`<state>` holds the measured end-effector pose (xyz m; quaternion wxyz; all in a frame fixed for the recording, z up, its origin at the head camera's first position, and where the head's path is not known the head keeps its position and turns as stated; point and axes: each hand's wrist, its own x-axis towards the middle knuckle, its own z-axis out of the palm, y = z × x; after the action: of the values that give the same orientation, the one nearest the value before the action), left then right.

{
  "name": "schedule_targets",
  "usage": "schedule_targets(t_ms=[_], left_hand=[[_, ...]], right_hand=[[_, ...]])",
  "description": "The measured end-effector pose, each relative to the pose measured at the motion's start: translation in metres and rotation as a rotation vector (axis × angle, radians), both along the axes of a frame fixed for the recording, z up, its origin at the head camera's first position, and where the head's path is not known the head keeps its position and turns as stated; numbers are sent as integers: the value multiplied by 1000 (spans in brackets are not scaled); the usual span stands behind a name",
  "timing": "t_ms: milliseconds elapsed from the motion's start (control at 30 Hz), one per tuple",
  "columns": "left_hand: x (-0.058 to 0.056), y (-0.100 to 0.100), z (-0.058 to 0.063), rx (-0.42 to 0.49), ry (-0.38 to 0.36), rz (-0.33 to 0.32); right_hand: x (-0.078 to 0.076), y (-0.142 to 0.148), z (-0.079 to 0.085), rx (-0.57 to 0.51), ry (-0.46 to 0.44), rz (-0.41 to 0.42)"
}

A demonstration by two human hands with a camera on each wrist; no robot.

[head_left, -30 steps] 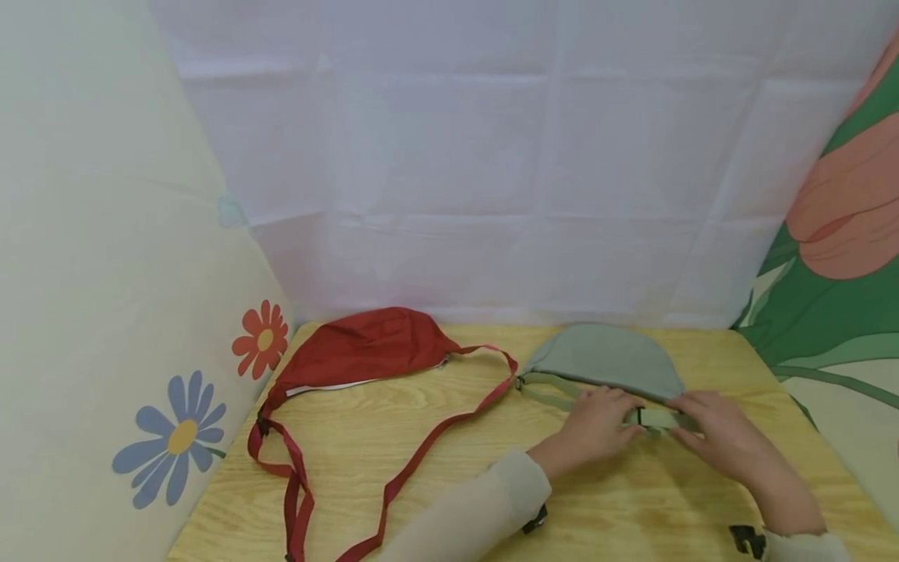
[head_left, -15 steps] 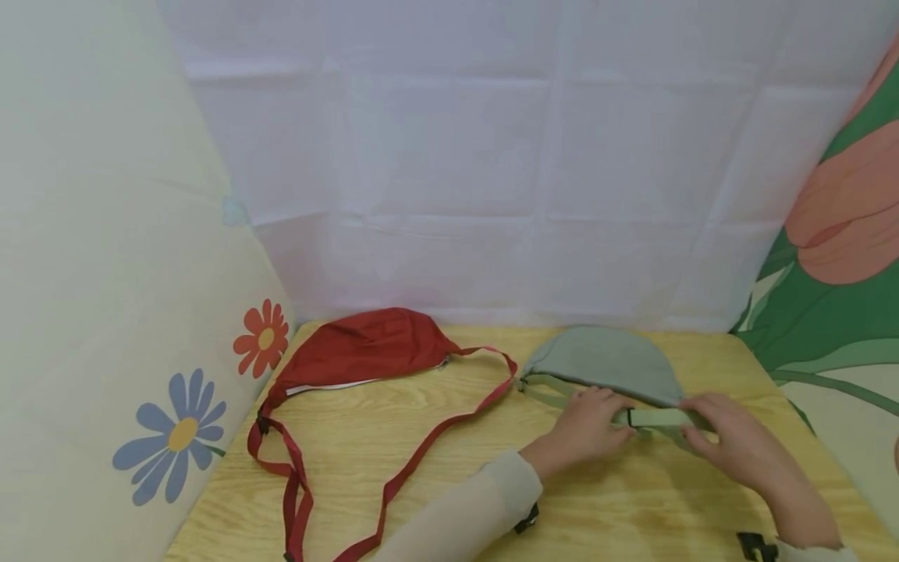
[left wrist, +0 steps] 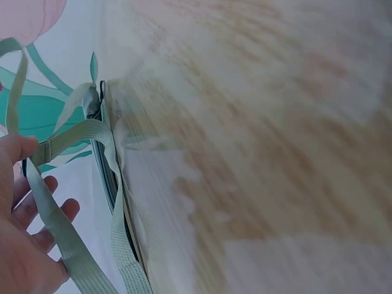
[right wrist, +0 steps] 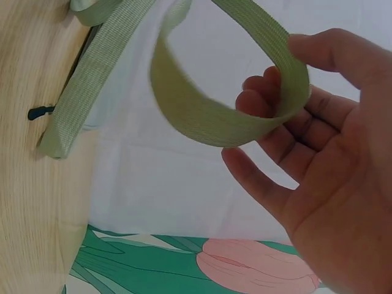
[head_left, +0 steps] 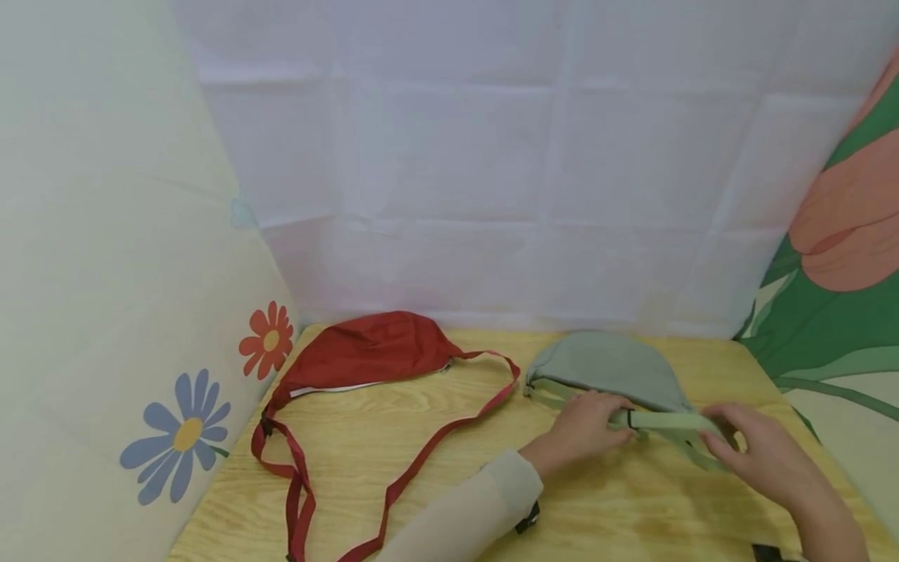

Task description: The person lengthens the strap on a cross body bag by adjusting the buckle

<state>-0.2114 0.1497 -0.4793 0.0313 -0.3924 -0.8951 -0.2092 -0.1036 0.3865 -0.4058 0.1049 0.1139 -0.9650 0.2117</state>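
A grey-green waist bag [head_left: 604,367] lies at the back right of the table, its pale green strap [head_left: 670,421] running along the near side. My left hand [head_left: 583,429] pinches this strap beside its dark slider buckle [head_left: 630,419]; in the left wrist view, the thumb and fingers meet at the slider and strap lengths hang below. To the right, my right hand [head_left: 765,453] holds a bend of the same strap. The right wrist view has the strap [right wrist: 202,122] curving in a wide loop, fingers inside it and the thumb on its outer face.
A red waist bag [head_left: 372,351] lies at the back left, its long red strap [head_left: 421,453] trailing toward the front edge. Behind the wooden table [head_left: 337,445] hangs a white cloth [head_left: 449,172]. Flower-patterned panels [head_left: 140,297] stand at both sides.
My right hand has moved right and a little toward me, drawing out a longer stretch of green strap from the slider. The left hand has shifted slightly left and keeps its pinch.
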Motion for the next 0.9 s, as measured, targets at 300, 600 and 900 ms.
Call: schedule_targets(t_ms=[300,600,900], left_hand=[[-4,0,-1,55,-18,-17],[-1,-6,-1,21,-19,2],[-6,-12,-2,-33,-15,63]], right_hand=[[10,11,8,-36,84,-82],[18,9,-1,-165,228,-129],[18,7,-4,-188,282,-183]])
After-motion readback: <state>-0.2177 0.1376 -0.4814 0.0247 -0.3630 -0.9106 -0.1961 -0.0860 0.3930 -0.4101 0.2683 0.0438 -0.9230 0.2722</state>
